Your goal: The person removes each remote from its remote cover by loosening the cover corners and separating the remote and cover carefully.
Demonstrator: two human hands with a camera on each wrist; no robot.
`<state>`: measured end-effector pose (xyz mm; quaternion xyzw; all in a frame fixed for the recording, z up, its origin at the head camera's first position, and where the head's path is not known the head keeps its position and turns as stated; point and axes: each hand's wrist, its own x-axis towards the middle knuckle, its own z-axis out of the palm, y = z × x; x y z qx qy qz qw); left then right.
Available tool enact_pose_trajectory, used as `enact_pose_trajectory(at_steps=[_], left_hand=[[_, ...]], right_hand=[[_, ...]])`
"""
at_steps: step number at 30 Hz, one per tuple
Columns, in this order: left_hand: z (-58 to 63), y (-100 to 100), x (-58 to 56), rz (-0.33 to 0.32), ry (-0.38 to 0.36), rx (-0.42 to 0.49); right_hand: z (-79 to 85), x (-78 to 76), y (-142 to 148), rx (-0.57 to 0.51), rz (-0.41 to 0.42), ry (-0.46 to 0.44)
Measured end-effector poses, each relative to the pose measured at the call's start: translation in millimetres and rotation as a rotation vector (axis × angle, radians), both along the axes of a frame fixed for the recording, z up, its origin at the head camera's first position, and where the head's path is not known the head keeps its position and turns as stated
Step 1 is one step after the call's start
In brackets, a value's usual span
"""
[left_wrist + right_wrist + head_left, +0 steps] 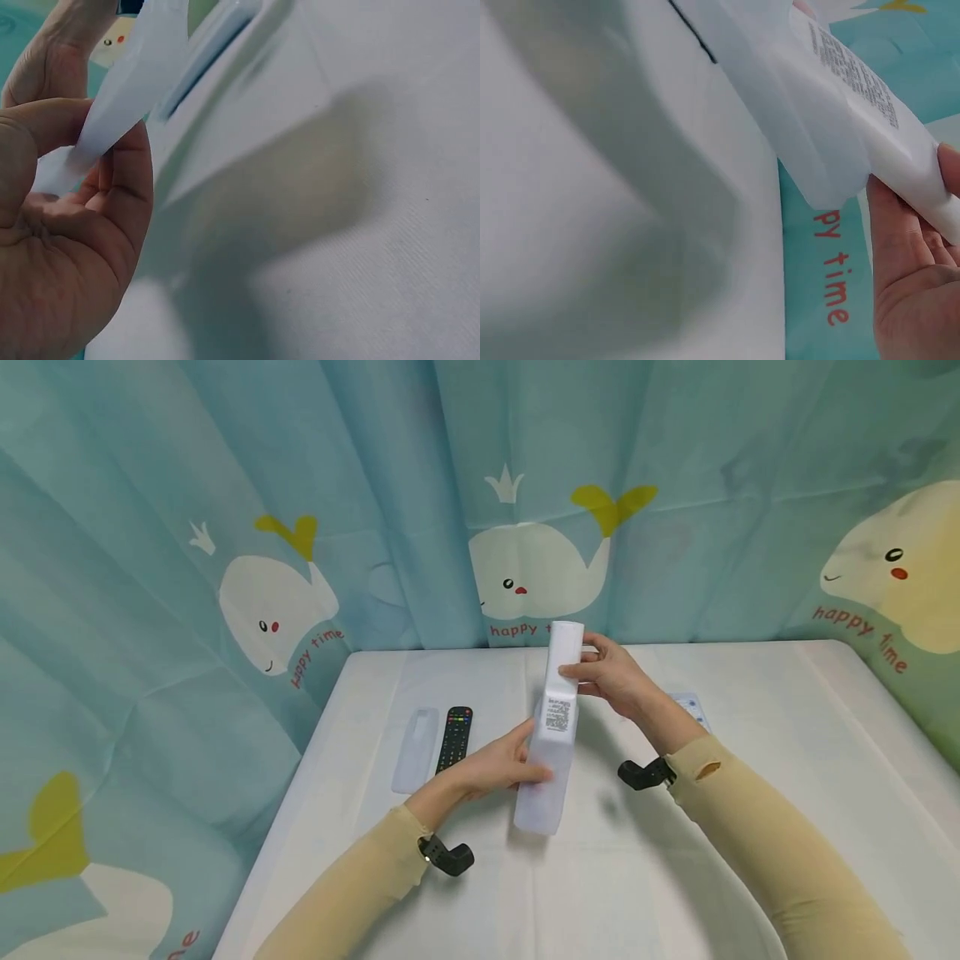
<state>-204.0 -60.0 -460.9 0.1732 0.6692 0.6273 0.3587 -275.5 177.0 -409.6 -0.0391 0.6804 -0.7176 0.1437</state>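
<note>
The device point(564, 652) is white with black print point(558, 713), its cover point(542, 806) translucent white, the remote point(454, 739) black, the counter point(802, 735) white, the curtain point(390, 452) teal with white, yellow-tailed whales point(551, 560).

White device point(566, 647): we see its smooth, angled body raised and tilted, printed label point(557, 715) facing us.
Translucent sleeve point(542, 802): we see it frosted, raised too, overlapping the device's lower end (how far inside, we cannot tell).

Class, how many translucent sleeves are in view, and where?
2: one sleeve lies left of the black remote; the other sleeve, in the left hand, sits against the white device. Others may be hidden.
</note>
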Motion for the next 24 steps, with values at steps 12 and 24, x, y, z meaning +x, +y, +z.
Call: enact_pose_trajectory(at_steps=[12,24], left_hand=[[-3.5,-5,4.7,0.061,0.048,-0.077],[-7.1,-12,11.9,0.046,0.014,-0.143]], right_hand=[[-1.6,-0.5,5,0.14,0.091,-0.009],[18.4,-4.3,24,-0.002,-0.203,0.041]])
